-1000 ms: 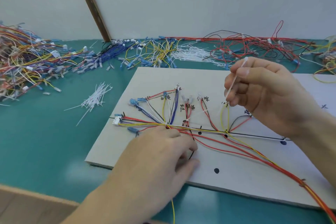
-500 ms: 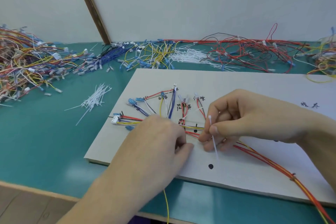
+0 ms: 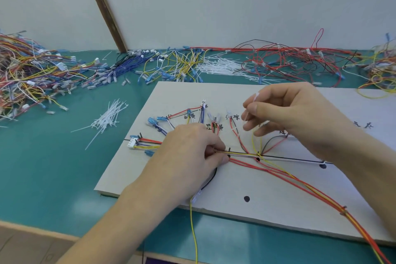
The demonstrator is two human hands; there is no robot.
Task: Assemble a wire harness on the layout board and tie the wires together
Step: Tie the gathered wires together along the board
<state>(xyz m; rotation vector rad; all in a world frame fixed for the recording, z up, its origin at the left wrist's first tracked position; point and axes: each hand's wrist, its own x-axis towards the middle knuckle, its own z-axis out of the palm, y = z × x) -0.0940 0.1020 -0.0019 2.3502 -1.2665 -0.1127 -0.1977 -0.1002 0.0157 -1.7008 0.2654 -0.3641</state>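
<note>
Teal desk surface [image 3: 42,178]: carries the pale grey flat layout board [image 3: 267,210], which lies tilted across the near right part.
Harness: the bundle of red, yellow and black wires [image 3: 246,153] runs along the black line drawn on the board; branches fan up to small blue and clear terminals, and a white plastic connector [image 3: 131,142] sits at the bundle's left end.
Left hand [image 3: 188,163]: palm down on the board, fingers curled, its grip pinching the wire bundle just left of a black dot.
Right hand [image 3: 293,118]: raised above the board's middle, apart from the wires, thumb and forefinger clamped together on a thin white plastic cable tie [image 3: 250,106], which stands nearly upright.
Trailing wires: red and yellow strands [image 3: 321,193] leave the bundle and run to the lower right corner; one yellow wire [image 3: 194,231] hangs over the board's near edge.
Spare ties: a loose heap of white cable ties [image 3: 107,119] lies on the desk left of the board, well apart from both hands.
Back of desk: tangled piles of multicoloured wires [image 3: 25,75] and red wires [image 3: 289,62] along the white wall [image 3: 214,6].
</note>
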